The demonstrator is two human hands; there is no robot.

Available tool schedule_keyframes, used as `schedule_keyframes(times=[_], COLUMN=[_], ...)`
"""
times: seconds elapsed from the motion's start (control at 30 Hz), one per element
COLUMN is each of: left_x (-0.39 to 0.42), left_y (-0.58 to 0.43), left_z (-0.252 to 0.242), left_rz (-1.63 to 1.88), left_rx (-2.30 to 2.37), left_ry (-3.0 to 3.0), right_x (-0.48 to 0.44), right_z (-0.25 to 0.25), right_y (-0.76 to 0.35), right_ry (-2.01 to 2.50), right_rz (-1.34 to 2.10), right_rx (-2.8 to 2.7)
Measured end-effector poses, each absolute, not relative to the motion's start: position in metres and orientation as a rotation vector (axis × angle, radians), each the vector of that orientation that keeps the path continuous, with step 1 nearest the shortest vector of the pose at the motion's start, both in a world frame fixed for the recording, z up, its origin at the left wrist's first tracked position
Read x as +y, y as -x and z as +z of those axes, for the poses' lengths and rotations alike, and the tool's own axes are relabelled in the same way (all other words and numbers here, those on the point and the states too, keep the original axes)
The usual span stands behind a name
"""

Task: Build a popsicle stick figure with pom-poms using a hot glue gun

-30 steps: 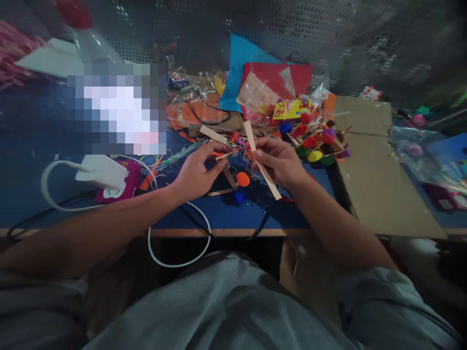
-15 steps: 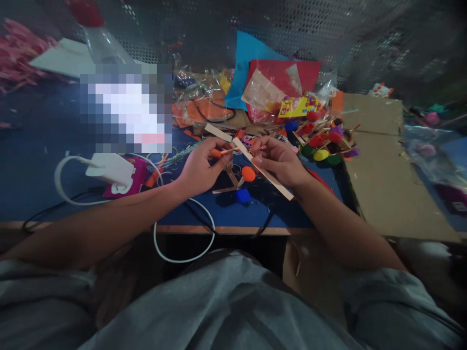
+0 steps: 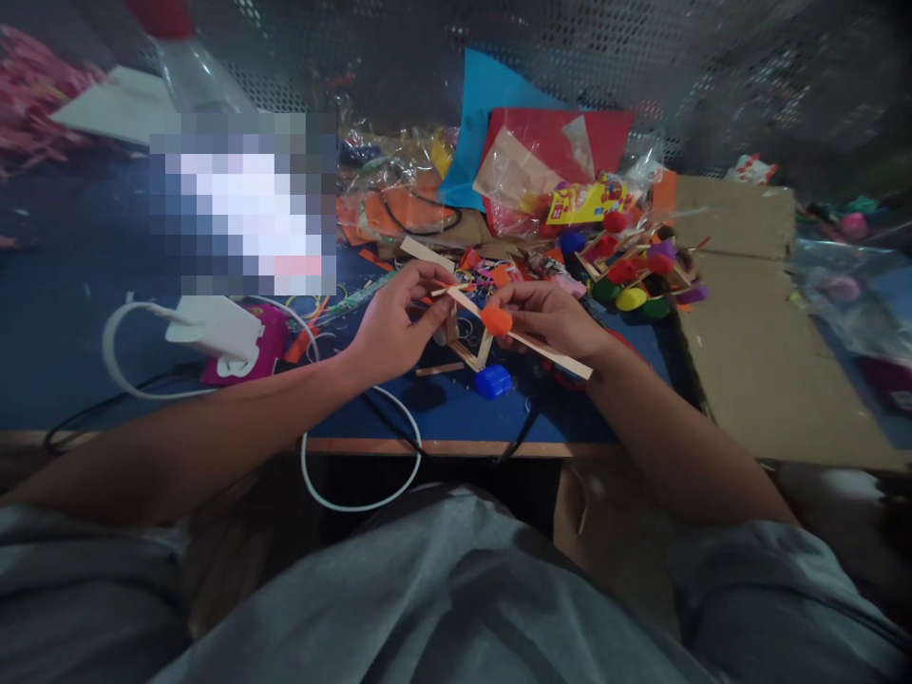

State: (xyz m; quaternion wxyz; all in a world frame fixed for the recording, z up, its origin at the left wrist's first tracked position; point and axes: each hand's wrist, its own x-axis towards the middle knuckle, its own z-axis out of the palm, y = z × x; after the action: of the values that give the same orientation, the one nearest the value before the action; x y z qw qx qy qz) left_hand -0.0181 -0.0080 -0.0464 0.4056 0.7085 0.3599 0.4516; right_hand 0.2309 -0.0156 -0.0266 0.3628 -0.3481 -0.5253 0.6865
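Note:
My left hand (image 3: 408, 318) is closed in a pinch on a small frame of thin wooden sticks (image 3: 466, 356). A thin stick end pokes out at its fingertips. A round orange piece (image 3: 497, 320) and a blue piece (image 3: 494, 382) sit at the frame's right side and lower end. My right hand (image 3: 552, 318) is closed on a long pale flat strip (image 3: 552, 355), its fingertips partly hidden behind the orange piece. The strip slants from the left fingertips down past the right palm. Beneath the frame, a loose wooden stick (image 3: 440, 369) lies on the blue tabletop (image 3: 370, 418).
Behind my hands lie a second pale strip (image 3: 426, 253), red paper (image 3: 605, 142), blue paper (image 3: 477, 123) and clear wrappers. Several coloured pieces on sticks (image 3: 634, 275) are heaped beside cardboard (image 3: 755, 361). A white charger (image 3: 218, 328) with a looped cable lies left.
The frame has turned in my hands, and its orange piece has risen toward my right fingertips. The pale strip has tilted flatter, its lower end shifting right and up.

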Motion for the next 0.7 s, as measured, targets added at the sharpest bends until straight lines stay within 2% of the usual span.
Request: schedule_keyframes(times=[0.7], left_x=[-0.0111], left_y=[0.016], left_z=[-0.0455], left_rz=[1.172], left_rx=[0.764], left_ry=[-1.72], right_x=[-0.0182], right_z=[-0.0177], right_y=[-0.2323], right_ry=[1.001], right_rz=[1.59], right_rx=[-1.618])
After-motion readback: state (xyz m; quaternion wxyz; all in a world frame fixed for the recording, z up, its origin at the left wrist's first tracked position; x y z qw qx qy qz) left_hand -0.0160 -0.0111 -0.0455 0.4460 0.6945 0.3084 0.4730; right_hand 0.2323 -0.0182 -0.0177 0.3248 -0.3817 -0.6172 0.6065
